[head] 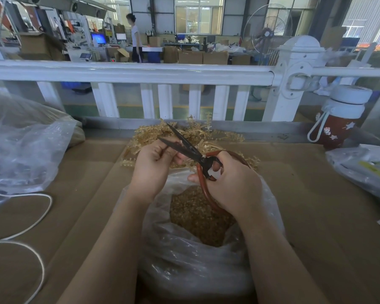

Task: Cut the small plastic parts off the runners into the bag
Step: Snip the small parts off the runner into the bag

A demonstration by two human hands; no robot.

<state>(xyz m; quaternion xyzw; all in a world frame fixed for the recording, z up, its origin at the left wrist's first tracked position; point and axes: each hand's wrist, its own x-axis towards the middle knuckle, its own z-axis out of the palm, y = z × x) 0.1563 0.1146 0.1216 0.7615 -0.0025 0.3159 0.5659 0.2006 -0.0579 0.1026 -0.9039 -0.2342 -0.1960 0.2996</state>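
- A clear plastic bag (184,260) is sitting nearest on the cardboard-covered tabletop (316,205), its open mouth showing a heap of small amber parts (198,213).
- Above the bag, the right hand (233,185) is gripping the red handles of the scissors (198,156), blades spread apart.
- The left hand (154,165) is curling its grip at the blades; what it is pinching cannot be told.
- Beyond the hands, a pile of amber runners (217,137) is lying.
- Further right, a bottle (338,119) is standing upright.
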